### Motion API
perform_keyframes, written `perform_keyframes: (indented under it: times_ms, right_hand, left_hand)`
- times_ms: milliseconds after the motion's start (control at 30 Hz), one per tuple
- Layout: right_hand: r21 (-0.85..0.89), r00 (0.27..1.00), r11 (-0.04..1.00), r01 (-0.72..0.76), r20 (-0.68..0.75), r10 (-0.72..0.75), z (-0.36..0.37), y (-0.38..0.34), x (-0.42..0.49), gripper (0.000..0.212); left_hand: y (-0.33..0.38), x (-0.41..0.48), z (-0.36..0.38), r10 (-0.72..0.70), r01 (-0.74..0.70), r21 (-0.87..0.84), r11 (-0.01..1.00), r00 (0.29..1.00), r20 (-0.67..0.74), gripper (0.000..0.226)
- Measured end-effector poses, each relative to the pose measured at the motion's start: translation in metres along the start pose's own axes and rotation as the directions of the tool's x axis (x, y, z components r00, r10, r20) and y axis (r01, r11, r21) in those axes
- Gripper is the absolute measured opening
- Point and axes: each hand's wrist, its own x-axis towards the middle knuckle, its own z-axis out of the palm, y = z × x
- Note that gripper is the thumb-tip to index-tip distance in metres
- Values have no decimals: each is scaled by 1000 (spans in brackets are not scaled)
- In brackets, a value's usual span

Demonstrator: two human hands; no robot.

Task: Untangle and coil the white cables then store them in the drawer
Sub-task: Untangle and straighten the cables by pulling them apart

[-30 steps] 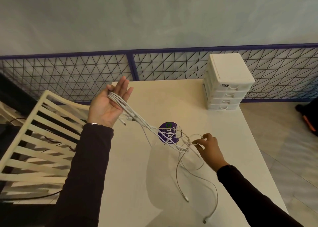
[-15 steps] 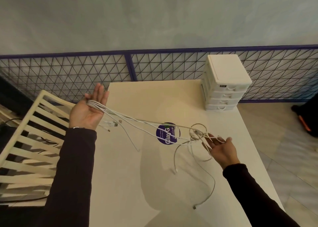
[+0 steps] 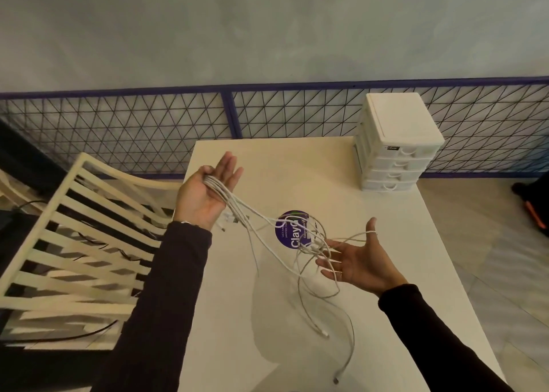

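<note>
Grey wall [image 3: 267, 35], purple-framed mesh fence [image 3: 133, 130], cream table [image 3: 297, 168] pushed up against it, that's what I'm watching. Half a second back the hands were pulling wide apart with the cables [image 3: 219, 189] stretched nearly tight. Now they're coming back together and the strands are sagging again.

The left hand [image 3: 208, 195] is hovering over the table's left edge, palm up, fingers straight, with the bundle just lying across the palm. The right hand [image 3: 359, 261] isn't pinching the knot [image 3: 315, 247] anymore. Its fingers are spreading flat, one strand is hooking over the thumb, and the knot is hanging off the fingertips above the table's middle. Loose ends are trailing toward the near edge.

I'm guessing the pull isn't freeing it, so it's still untangling, no coiling yet. The drawer unit [image 3: 398, 142] is sitting shut at the far right corner.

Writing: the purple sticker [image 3: 292, 232] is showing "Clay" plus a letter I can't settle. The drawer's black label [image 3: 392, 148] is too small to read.
</note>
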Motion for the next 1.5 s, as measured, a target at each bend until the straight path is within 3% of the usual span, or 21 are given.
perform_keyframes:
  times_ms: [67,133,200,267,300,367,433,500,633,700,767,833,900,967,1033,1133,1267,1367,1433,1500]
  right_hand:
    - [-136,994,991,13,107,1,2,0,-1,116]
    - [-297,995,954,42,102,-12,5,0,-4,106]
    - [-520,997,853,48,-24,-71,5,2,0,92]
    - [-744,946,665,67,-164,-279,3,1,5,62]
    - [-772,905,630,85,-204,-373,1,1,6,46]
    - [-609,882,768,198,-230,-411,-7,-1,-1,25]
    - [-231,924,927,296,-178,-339,-19,-2,-11,11]
    - [58,949,950,306,-97,-300,-29,-2,-22,18]
    - [142,941,932,333,16,-339,-22,-5,-33,10]
    - [170,927,913,370,-3,-375,-20,-6,-32,9]
    - [221,908,884,413,-23,-418,-21,-5,-28,28]
    - [207,900,877,434,-47,-434,-20,-3,-24,52]
    - [87,899,896,435,-98,-427,-15,-3,-23,67]
    - [-147,899,912,384,-164,-405,-8,-6,-23,61]
    - [-364,871,877,313,-259,-418,-7,-11,-19,40]
    - [-480,818,827,293,-322,-477,-9,-19,-15,25]
    - [-638,697,717,280,-379,-609,-18,-24,-16,32]
    - [-591,590,762,264,-526,-612,-35,-28,-18,28]
    - [-380,600,861,338,-617,-509,-49,-28,-17,27]
    - [-274,641,907,320,-642,-421,-60,-26,-16,22]
  left_hand:
    - [-10,1,0,-8,9,32,999,1000,-15,37]
    - [-17,1,1,-24,25,50,998,1000,-20,38]
    - [-19,2,0,-30,31,45,999,999,-24,38]
    - [-12,2,-1,-16,17,25,1000,999,-29,39]
    - [-6,2,-2,-5,5,10,1000,1000,-30,39]
    - [8,2,-4,27,-28,-31,999,999,-39,39]
    - [23,1,-7,61,-64,-66,996,997,-48,39]
    - [36,0,-11,86,-90,-78,993,995,-58,40]
    - [50,1,-19,104,-113,-90,989,990,-98,41]
    - [52,2,-22,101,-111,-103,988,990,-94,43]
    - [50,3,-25,94,-103,-120,987,992,-81,48]
    - [47,4,-27,91,-101,-128,987,993,-78,49]
    - [44,4,-28,97,-107,-119,987,991,-89,43]
    - [43,5,-28,104,-116,-121,986,989,-105,42]
    - [44,5,-28,108,-123,-124,985,987,-115,42]
    - [48,5,-30,119,-133,-137,982,987,-110,43]
    - [60,2,-33,147,-167,-185,968,982,-119,46]
    - [73,1,-39,162,-182,-210,961,981,-109,44]
    - [77,1,-43,176,-194,-208,959,979,-101,44]
    - [81,2,-48,181,-200,-227,953,978,-102,44]
